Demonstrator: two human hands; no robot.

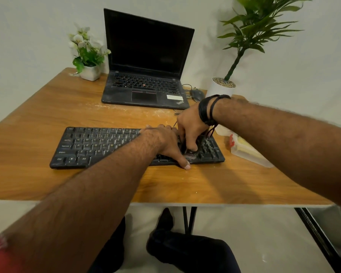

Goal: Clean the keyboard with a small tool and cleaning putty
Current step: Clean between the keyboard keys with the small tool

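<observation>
Nearest to us, our two forearms reach out over the front edge of the wooden table [47,119], and below it we see dark trouser legs and a shoe on the pale floor.

The black keyboard [98,146] lies flat across the middle of the table, dusty between its keys. Our left hand [163,140] rests on its right half, fingers laid fairly straight and close together over the keys, thumb [185,164] stretched down past the front edge onto the wood. It seems to be holding the board steady.

Just beside it, our right hand [191,129] comes down from above with its fingers curled and bunched, pinching a small dark tool [191,151] whose tip sits among the keys near the right end. We cannot tell what kind of tool it is, nor whether any putty is under it.

The risk, as we judge it, is leverage: pressing or prying too hard here could pop a keycap or skid the tool across the keys, and the loosened grit may simply fall deeper.

To the right lies a clear plastic package [248,152], perhaps the putty's. Farther back stand an open laptop [146,75] with a dark screen, a mouse [197,94], a small flowerpot [89,72] and a tall potted plant [222,86].
</observation>
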